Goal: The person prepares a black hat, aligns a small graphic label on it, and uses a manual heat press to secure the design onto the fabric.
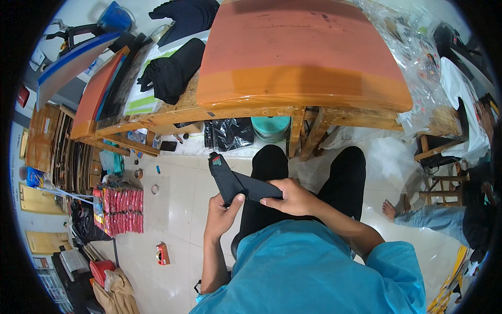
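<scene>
Above my lap I hold a black folded fabric piece (230, 182), bent into an angle, with a small green and red mark near its upper end. My left hand (221, 215) grips its lower bend, thumb on top. The right hand (294, 198) pinches the end that points right, its thumb lying across the upper face. Fingers under the fabric are partly hidden. On the wooden table ahead, a black cloth bundle (178, 70) lies at the left, and a pile of similar black pieces (185, 18) sits farther back.
A large orange-topped board (303, 57) covers the table's middle, with clear plastic bags (413, 68) to its right. Beneath stand a teal tub (271, 128) and black plastic (228, 135). Pink packets (121, 210) and a tape dispenser (163, 254) rest on the left floor. Another person's leg (434, 220) extends from the right.
</scene>
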The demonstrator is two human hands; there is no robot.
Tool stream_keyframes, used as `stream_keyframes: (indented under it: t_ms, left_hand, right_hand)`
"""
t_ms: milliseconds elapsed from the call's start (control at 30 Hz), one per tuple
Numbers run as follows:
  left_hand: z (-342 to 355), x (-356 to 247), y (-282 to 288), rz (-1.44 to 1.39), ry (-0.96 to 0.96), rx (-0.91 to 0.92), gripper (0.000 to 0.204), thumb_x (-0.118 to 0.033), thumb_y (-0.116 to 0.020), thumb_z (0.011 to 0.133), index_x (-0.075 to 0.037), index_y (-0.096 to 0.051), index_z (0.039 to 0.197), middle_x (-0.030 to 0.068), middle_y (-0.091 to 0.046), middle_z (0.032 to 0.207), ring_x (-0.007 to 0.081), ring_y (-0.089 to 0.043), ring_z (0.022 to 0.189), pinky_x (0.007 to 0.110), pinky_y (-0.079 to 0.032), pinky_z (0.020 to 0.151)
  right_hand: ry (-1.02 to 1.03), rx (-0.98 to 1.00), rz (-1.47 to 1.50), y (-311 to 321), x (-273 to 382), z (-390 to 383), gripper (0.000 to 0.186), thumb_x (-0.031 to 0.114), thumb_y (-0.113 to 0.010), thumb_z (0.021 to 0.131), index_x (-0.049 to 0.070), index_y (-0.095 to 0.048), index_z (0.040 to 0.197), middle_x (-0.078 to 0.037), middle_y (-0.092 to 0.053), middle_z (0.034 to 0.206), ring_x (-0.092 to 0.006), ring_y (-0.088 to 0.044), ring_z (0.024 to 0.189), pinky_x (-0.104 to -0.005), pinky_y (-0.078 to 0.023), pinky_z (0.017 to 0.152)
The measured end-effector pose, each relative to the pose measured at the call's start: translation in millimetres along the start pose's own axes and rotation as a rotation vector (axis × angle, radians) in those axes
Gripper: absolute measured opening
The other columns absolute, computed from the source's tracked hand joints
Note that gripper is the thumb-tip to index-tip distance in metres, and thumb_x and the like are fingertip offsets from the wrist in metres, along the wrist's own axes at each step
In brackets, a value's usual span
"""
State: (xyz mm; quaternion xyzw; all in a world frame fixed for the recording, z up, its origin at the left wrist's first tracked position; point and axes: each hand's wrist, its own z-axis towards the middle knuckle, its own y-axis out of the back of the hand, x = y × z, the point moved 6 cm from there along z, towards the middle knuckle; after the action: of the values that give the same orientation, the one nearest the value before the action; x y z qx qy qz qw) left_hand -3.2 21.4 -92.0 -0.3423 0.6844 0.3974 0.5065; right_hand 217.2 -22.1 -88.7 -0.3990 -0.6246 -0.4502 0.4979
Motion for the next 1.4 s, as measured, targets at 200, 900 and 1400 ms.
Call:
stream_keyframes:
  t_ms: [200, 900, 1400]
  left_hand:
    - [6, -17, 1, -0.213, -0.069, -0.25, 0.035, -0.028, -0.069, 0.112, 0.006, -0.079, 0.112, 0.0052, -0.077, 0.095, 0.0105, -0.068, 0.088, 0.03, -0.057, 0.081]
    - [18, -8, 11, -0.669, 0.044, -0.425, 0.032, -0.026, -0.063, 0.114, -0.001, -0.066, 0.134, 0.0128, -0.079, 0.109, 0.0166, -0.076, 0.096, 0.031, -0.061, 0.087]
    - [91, -193, 48, -0.373, -0.528, -0.332, 0.034, -0.013, -0.063, 0.113, 0.0, -0.062, 0.144, -0.0016, -0.067, 0.108, 0.0029, -0.06, 0.098, 0.02, -0.048, 0.089]
  right_hand:
    - [-0.029, 0.023, -0.058, -4, 5, -3, 0.031, 0.021, -0.08, 0.098, -0.002, -0.074, 0.118, -0.022, -0.078, 0.093, -0.0281, -0.077, 0.081, -0.0416, -0.057, 0.077]
    - [0.048, -0.11, 0.031, -2, 13, -12, 0.036, 0.017, -0.08, 0.1, -0.005, -0.07, 0.126, -0.022, -0.079, 0.093, -0.026, -0.079, 0.083, -0.0402, -0.059, 0.076]
    - [0.557, -0.498, -0.235, 51, 154, -5, 0.059, 0.01, -0.08, 0.099, 0.0, -0.056, 0.152, -0.02, -0.07, 0.143, -0.03, -0.069, 0.132, -0.0378, -0.051, 0.113]
